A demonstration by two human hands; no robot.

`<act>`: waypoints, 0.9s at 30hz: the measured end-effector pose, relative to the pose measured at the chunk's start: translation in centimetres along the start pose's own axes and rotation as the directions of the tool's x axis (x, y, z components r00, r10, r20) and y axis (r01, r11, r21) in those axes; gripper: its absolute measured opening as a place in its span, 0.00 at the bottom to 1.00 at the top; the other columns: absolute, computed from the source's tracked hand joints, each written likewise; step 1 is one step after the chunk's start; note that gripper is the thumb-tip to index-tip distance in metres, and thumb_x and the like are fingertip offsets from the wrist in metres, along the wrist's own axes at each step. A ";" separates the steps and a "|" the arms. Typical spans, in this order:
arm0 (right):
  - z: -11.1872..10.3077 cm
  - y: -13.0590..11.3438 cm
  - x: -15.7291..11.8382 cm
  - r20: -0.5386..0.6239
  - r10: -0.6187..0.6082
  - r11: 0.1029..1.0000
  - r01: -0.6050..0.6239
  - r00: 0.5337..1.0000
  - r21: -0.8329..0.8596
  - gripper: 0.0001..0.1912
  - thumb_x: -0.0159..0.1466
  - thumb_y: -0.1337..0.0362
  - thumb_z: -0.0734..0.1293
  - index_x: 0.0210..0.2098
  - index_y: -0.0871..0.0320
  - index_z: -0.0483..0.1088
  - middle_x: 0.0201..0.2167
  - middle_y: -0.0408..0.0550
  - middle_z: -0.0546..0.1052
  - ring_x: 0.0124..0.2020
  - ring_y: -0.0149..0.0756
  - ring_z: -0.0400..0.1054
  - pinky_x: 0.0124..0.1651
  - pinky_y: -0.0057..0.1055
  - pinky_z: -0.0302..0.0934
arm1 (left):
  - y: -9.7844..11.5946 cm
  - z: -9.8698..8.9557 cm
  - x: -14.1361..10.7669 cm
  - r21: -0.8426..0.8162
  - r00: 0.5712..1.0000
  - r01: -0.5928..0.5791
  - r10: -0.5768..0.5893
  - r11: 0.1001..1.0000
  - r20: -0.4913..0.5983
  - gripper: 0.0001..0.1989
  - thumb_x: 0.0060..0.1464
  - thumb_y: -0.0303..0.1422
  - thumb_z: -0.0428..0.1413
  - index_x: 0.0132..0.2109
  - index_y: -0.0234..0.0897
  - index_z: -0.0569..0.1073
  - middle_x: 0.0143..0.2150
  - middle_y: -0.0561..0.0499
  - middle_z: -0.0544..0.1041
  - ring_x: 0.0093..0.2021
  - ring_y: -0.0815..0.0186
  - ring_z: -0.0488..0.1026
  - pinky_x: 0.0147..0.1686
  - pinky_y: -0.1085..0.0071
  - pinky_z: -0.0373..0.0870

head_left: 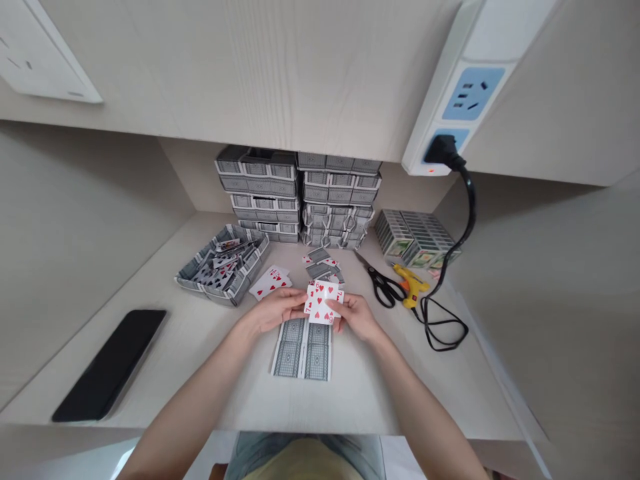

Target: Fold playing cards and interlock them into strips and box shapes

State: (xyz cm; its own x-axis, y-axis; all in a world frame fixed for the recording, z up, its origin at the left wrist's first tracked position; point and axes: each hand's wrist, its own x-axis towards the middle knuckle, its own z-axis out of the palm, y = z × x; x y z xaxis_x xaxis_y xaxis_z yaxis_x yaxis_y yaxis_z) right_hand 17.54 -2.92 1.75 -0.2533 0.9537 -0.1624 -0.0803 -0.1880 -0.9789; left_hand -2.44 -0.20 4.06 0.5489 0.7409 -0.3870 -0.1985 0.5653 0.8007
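Observation:
Two playing cards (pixel 321 302) are held crosswise between my hands, a six of hearts over a seven whose ends stick out at both sides. My left hand (pixel 278 309) pinches the left end. My right hand (pixel 355 315) grips the right side, its thumb lying on the six. Just below them, a flat panel of grey-backed cards (pixel 303 351) lies face down on the desk. Several red-suited cards (pixel 271 283) are spread face up beyond my left hand. Behind the held cards sits a loose pile of mixed cards (pixel 324 265).
A tray made of cards (pixel 225 265) holds loose cards at left. Stacked card boxes (pixel 300 197) stand behind, with packed decks (pixel 417 237) beside them. Scissors (pixel 383 283), a yellow glue gun (pixel 413 285) and a black cord (pixel 471 207) lie at right. A black phone (pixel 110 365) rests at left.

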 end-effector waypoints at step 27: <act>0.9 0.5 -0.1 -0.041 -0.012 0.999 0.010 0.999 -0.044 0.19 0.50 0.49 0.68 0.21 0.61 0.69 0.09 0.42 0.70 0.09 0.31 0.62 0.10 0.24 0.55 | -1.3 1.4 0.9 0.160 0.963 -0.068 0.107 0.985 -0.248 0.15 0.30 0.34 0.66 0.27 0.30 0.75 0.25 0.50 0.77 0.25 0.70 0.72 0.31 0.72 0.69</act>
State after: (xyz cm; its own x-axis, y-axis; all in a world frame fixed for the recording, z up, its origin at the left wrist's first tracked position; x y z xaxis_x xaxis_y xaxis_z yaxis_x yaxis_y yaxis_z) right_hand 16.63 -3.38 1.39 -0.2131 0.9646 -0.1555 -0.0401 -0.1676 -0.9850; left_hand -0.57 -0.76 3.26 0.3053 0.8641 -0.4002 -0.1030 0.4477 0.8882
